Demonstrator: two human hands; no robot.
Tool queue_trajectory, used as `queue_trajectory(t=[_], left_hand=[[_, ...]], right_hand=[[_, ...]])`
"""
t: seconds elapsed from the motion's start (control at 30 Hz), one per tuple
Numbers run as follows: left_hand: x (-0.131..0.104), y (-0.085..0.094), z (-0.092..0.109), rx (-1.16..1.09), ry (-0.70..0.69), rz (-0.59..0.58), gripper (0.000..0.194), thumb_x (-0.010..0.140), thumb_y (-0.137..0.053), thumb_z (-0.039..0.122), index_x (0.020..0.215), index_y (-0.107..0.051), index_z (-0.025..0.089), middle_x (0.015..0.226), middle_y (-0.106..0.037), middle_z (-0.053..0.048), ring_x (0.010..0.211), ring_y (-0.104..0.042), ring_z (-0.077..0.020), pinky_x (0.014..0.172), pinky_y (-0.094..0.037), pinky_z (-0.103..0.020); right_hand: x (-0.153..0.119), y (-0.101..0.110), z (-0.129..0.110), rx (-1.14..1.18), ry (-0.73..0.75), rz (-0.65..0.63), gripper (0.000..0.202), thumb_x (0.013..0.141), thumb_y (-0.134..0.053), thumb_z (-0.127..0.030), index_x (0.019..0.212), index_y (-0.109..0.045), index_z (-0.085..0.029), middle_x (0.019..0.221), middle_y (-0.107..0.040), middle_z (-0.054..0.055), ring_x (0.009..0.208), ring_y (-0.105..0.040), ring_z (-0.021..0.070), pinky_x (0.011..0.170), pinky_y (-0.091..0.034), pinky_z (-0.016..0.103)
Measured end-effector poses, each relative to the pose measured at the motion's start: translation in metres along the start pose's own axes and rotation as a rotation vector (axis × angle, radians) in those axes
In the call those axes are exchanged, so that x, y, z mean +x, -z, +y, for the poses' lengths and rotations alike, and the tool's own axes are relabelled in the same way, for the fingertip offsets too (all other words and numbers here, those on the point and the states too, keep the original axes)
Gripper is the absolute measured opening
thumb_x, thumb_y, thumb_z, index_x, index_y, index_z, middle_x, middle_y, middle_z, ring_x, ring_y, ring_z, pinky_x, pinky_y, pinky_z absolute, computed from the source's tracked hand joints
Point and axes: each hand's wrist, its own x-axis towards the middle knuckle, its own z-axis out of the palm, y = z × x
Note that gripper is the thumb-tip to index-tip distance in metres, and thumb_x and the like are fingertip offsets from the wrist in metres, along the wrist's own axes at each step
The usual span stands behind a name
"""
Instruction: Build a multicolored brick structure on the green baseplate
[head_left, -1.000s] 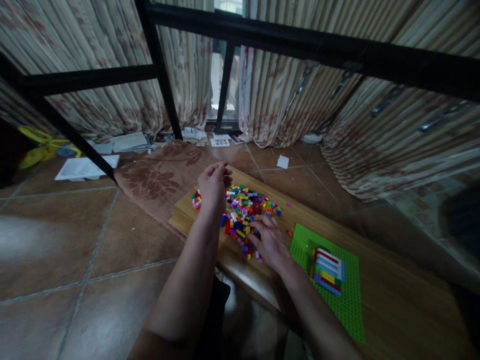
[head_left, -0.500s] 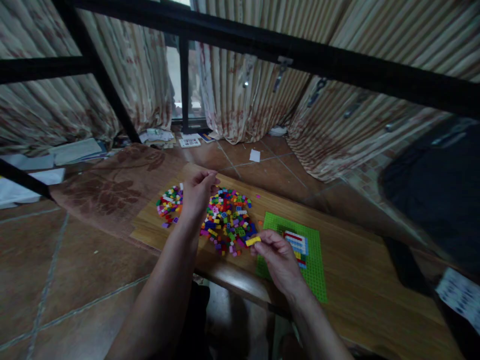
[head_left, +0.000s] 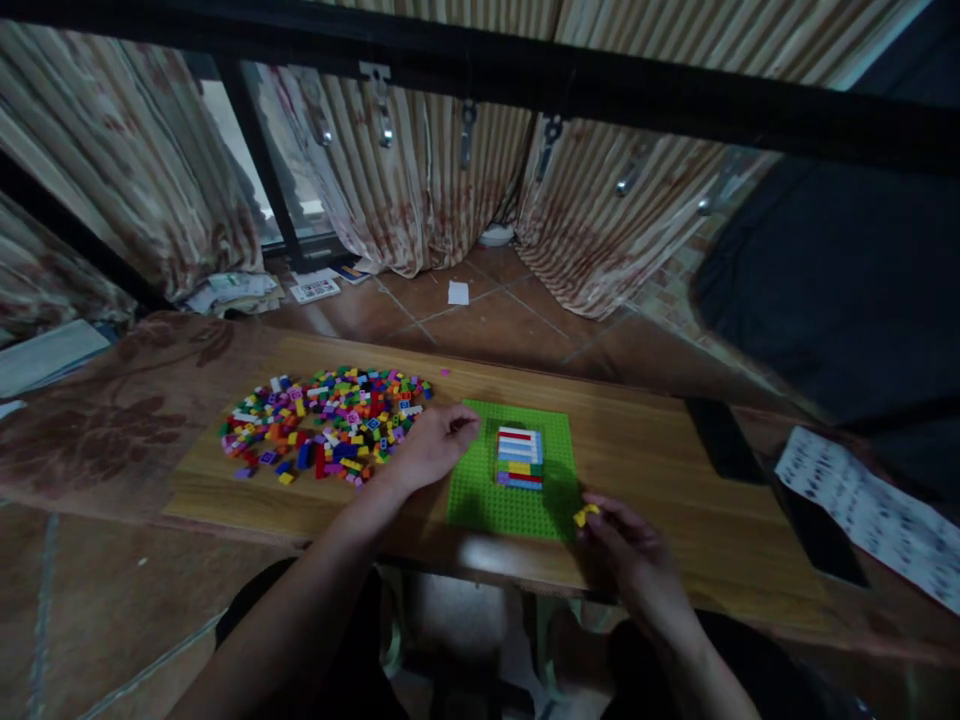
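The right hand [head_left: 637, 560] has carried its pinched yellow brick [head_left: 586, 515] from the pile [head_left: 326, 425] to the baseplate [head_left: 510, 480] corner. The left hand [head_left: 431, 445], loosely curled and seemingly empty, now rests on the bench [head_left: 675, 480] touching the plate's left edge, near the stack [head_left: 520, 459].

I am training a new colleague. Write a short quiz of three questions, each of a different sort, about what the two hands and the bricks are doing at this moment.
1. True or false: the right hand pinches a yellow brick.
2. The left hand rests at the edge of which thing? A) green baseplate B) printed sheet C) curtain
3. Fill in: the loose brick pile lies to the ____ of the baseplate.

Key: 1 true. 2 A. 3 left.
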Motion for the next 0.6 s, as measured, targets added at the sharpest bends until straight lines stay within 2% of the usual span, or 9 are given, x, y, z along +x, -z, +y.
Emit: queue_trajectory(t=[0.13,0.27,0.47,0.6], left_hand=[[0.001,-0.006,0.009,0.102,0.015,-0.040,0.024,0.084,-0.052,0.032,0.088,-0.070,0.017,0.076,-0.068,-0.001,0.068,-0.059,-0.0148,0.063,-0.045,-0.024],[0.001,-0.013,0.012,0.199,0.018,-0.070,0.024,0.085,-0.051,0.030,0.091,-0.071,0.018,0.080,-0.071,-0.002,0.070,-0.062,-0.0157,0.066,-0.046,-0.025],[-0.001,-0.024,0.014,0.330,0.060,-0.061,0.024,0.086,-0.054,0.032,0.099,-0.069,0.019,0.089,-0.073,-0.004,0.074,-0.065,-0.0177,0.068,-0.047,-0.027],[-0.005,-0.033,0.016,0.381,0.142,-0.045,0.030,0.082,-0.061,0.037,0.106,-0.065,0.019,0.094,-0.073,-0.007,0.077,-0.067,-0.0203,0.069,-0.049,-0.029]], right_hand=[[0.018,-0.007,-0.016,-0.166,0.164,-0.068,0.031,0.064,-0.081,-0.043,0.080,-0.069,-0.019,0.073,-0.068,0.001,0.066,-0.062,0.0156,0.064,-0.050,0.029],[0.031,-0.022,-0.016,-0.316,0.306,-0.041,0.029,0.069,-0.076,-0.044,0.080,-0.068,-0.019,0.079,-0.071,0.005,0.075,-0.065,0.0198,0.071,-0.051,0.033],[0.034,-0.034,0.006,-0.323,0.323,0.122,0.026,0.073,-0.072,-0.044,0.079,-0.066,-0.019,0.078,-0.071,0.005,0.073,-0.065,0.0195,0.069,-0.050,0.032],[0.032,-0.043,0.007,-0.366,0.338,0.141,0.027,0.075,-0.070,-0.045,0.077,-0.066,-0.019,0.075,-0.070,0.004,0.069,-0.063,0.0183,0.065,-0.048,0.030]])
